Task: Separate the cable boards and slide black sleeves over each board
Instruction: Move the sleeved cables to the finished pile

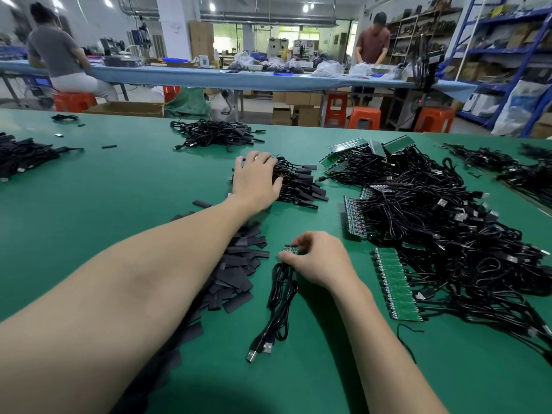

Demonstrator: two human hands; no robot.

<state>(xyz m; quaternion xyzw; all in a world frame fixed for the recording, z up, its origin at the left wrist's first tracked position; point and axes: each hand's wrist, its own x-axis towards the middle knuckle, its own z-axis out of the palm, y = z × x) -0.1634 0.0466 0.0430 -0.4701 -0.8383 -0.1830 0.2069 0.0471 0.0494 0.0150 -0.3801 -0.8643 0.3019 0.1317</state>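
The left hand [257, 179] reaches far forward across the green table [119, 189], fingers spread and nearly straight, palm down on the near-left side of a heap of sleeved cables [298, 182] whose black-covered ends fan out to the right; it presses or rests on the heap rather than curling round any one cable. The right hand [319, 259] sits closer to the body, fingers curled, thumb and fingertips pinching a small green cable board [290, 249] just above the table surface. The cables [279, 297] that hang from that board run toward the viewer in a loose black bundle and end in two USB plugs [260, 351] lying on the table. How many boards the right hand pinches is hard to tell, since the fingers cover most of the piece. Under and beside the left forearm lies a pile of loose black sleeves [239, 270], flat and overlapping, just left of the held board. To the right, a large tangle of unseparated cables [448, 222] spreads across the table, with strips of joined green boards [397, 285] at its near-left edge, near the right hand but not touching it.
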